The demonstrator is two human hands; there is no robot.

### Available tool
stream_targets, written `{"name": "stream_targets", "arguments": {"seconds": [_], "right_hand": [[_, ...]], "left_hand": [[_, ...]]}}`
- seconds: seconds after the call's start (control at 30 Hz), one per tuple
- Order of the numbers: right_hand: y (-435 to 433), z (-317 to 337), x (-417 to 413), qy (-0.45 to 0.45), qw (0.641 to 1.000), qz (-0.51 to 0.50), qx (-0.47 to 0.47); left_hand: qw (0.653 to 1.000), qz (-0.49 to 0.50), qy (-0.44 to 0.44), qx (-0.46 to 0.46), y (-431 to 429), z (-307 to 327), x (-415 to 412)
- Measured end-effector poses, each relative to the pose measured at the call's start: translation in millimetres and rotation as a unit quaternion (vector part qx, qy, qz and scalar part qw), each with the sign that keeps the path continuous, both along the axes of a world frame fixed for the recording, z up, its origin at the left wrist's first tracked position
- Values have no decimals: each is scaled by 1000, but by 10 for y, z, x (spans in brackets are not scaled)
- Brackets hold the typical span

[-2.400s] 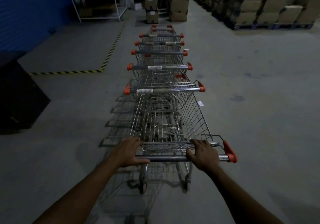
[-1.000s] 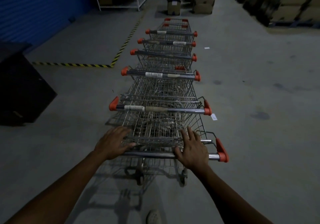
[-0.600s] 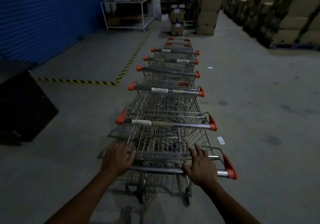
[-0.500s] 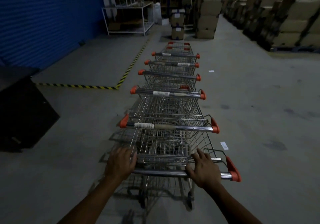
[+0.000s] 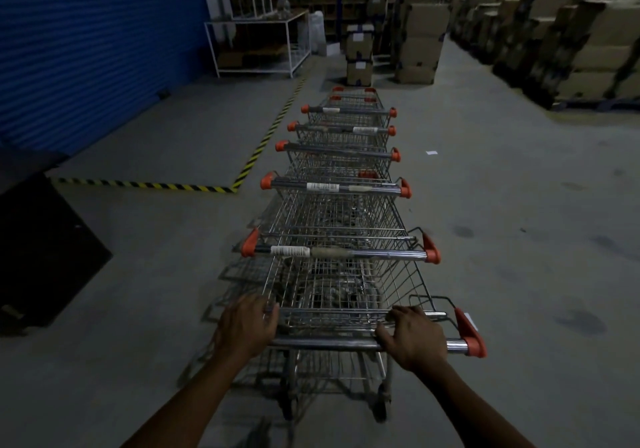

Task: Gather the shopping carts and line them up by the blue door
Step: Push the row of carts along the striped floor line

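Observation:
Several wire shopping carts with orange handle ends stand nested in one row [image 5: 337, 187] running away from me down the grey floor. The nearest cart [image 5: 346, 302] is pushed into the one ahead. My left hand [image 5: 247, 326] grips the left part of its metal handle bar [image 5: 325, 343]. On the right part of that bar sits my right hand [image 5: 412, 338], fingers wrapped over it. The blue roll-up door [image 5: 90, 49] fills the wall at upper left, left of the row.
A yellow-black striped floor line [image 5: 266, 135] marks a zone before the door. A dark block [image 5: 38, 250] stands at left. A white frame table [image 5: 256, 45] and stacked cardboard boxes [image 5: 419, 31] stand beyond the row; pallets of boxes [image 5: 571, 38] line the right.
The nearest cart has slid further into the row, closing the gap to the cart ahead. The view has tilted up, showing more of the door. Both hands stay on the handle bar.

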State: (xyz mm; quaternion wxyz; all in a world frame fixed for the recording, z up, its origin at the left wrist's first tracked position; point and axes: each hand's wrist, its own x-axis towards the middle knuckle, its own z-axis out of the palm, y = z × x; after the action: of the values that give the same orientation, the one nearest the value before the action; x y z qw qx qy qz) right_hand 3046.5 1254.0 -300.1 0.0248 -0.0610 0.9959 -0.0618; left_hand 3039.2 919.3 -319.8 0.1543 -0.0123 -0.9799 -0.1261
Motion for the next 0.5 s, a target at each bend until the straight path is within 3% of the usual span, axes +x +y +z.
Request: {"name": "stream_targets", "arguments": {"seconds": [0.5], "right_hand": [[-385, -37, -2126, 1, 1000, 11, -12]], "left_hand": [[998, 63, -4, 9, -318, 136, -1947]]}}
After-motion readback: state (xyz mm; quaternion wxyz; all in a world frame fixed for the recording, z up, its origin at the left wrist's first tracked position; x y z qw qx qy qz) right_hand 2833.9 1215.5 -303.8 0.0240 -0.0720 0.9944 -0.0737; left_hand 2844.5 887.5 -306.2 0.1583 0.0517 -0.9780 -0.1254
